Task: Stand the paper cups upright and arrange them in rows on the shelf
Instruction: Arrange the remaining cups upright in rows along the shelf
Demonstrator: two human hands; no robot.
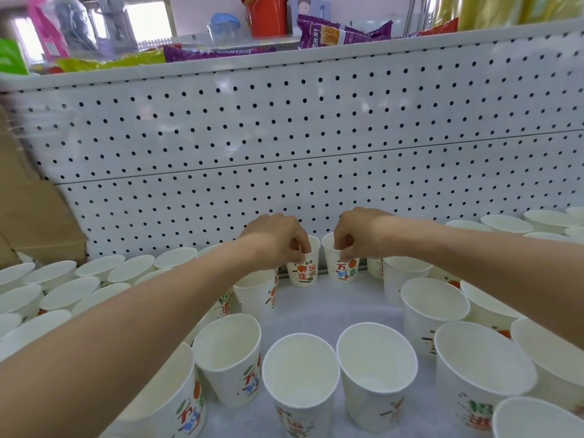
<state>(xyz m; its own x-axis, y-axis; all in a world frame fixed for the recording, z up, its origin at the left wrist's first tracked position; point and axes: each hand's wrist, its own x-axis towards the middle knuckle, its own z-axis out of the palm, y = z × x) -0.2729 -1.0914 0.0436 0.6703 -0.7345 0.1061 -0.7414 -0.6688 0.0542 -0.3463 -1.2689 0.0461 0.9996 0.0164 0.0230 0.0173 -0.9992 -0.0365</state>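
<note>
Visible cups (300, 368) upright, rows mostly set; left hand (275, 238) pinches a back cup (303, 273), right hand (360, 235) its neighbour (343, 270); mid-shelf (316, 311) gap remains.

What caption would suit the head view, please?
Left hand and right hand pinch two upright paper cups by the pegboard.

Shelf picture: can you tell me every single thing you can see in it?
paper cups: many, white with colourful print, upright across the shelf
pegboard: one, white with black holes, behind the cups
cardboard box: at least one, brown, far left
snack bags: a few, purple and yellow-green, upper ledge
bucket: one, red, top
left hand: pinches the rim of the left back cup
right hand: pinches the rim of the right back cup
</note>
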